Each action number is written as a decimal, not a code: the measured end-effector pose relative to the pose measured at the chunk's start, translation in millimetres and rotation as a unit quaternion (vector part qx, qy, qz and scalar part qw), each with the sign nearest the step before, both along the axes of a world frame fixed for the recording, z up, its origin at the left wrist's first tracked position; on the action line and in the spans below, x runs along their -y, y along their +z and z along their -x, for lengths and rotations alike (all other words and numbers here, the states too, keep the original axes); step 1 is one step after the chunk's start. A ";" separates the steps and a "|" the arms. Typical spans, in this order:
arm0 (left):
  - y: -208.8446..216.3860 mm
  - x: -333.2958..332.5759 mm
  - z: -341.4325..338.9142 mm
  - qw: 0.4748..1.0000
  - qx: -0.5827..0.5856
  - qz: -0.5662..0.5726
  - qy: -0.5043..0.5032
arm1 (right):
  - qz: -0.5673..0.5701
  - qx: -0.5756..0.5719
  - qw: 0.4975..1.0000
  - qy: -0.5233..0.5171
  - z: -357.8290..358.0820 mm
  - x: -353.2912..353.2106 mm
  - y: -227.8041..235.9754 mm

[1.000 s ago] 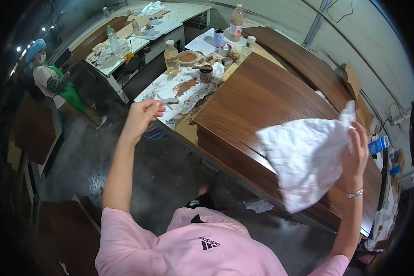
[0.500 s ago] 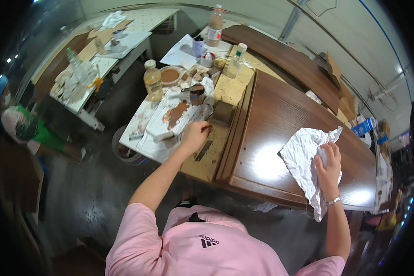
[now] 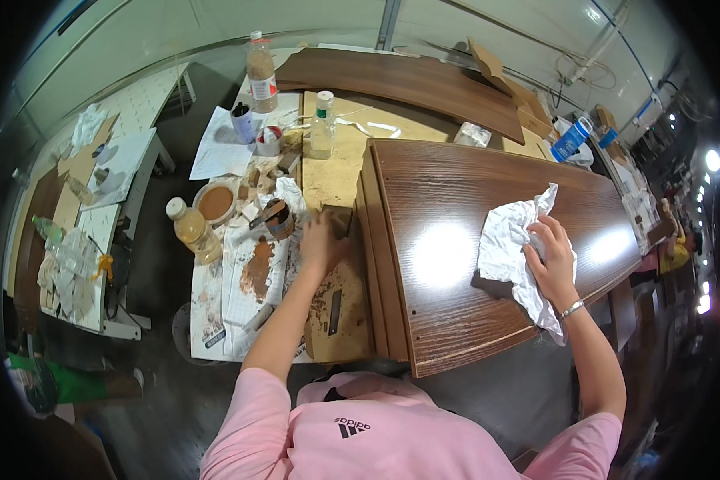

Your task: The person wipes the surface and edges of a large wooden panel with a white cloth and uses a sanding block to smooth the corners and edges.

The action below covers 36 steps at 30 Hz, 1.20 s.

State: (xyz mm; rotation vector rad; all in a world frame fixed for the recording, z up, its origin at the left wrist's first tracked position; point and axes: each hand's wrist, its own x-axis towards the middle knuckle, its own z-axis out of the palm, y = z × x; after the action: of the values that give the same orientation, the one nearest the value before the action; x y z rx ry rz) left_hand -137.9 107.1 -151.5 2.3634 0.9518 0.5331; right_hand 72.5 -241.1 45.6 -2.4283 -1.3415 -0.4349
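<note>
My right hand (image 3: 554, 260) has its fingers bent into a crumpled white cloth (image 3: 507, 236), pressing it on the glossy dark brown wood panel (image 3: 448, 192). To the left, my left hand (image 3: 318, 246) reaches over the yellowish board, beside a dark brown block (image 3: 338, 219). Its fingers are smeared by motion, so I cannot make out whether they hold anything. Close to that hand stands an open small tin (image 3: 280, 224) with dark brown contents and a flat tool across it. A thin dark strip (image 3: 334, 312) lies nearer to me.
Around the left side are a tub of brown paste (image 3: 215, 202), a capped bottle (image 3: 194, 232), a clear bottle (image 3: 322, 132) and paper with a brown smear (image 3: 258, 270). Another brown panel (image 3: 400, 84) lies behind. A blue can (image 3: 572, 140) sits at the far right.
The view has turned right. My left hand has moved away from me, from near the dark strip to beside the dark block. My right hand stays on the cloth.
</note>
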 end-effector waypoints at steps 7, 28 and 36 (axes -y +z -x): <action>148.0 63.2 90.7 0.881 0.228 0.031 -0.413 | 0.019 -0.002 1.000 -0.022 -3.2 3.7 0.1; 135.3 -77.4 -56.1 0.924 0.265 -0.062 -0.267 | 0.011 0.001 1.000 -0.016 -0.3 -9.9 6.2; 144.1 -95.3 -68.2 0.917 0.288 0.027 -0.275 | 0.012 -0.003 1.000 -0.027 -5.9 -9.7 3.3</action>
State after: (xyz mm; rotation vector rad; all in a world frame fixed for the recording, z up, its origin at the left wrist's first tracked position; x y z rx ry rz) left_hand -69.7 202.4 -7.4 2.0893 0.0286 0.8777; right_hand 78.4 -231.4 48.9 -2.4879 -1.2894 -0.4276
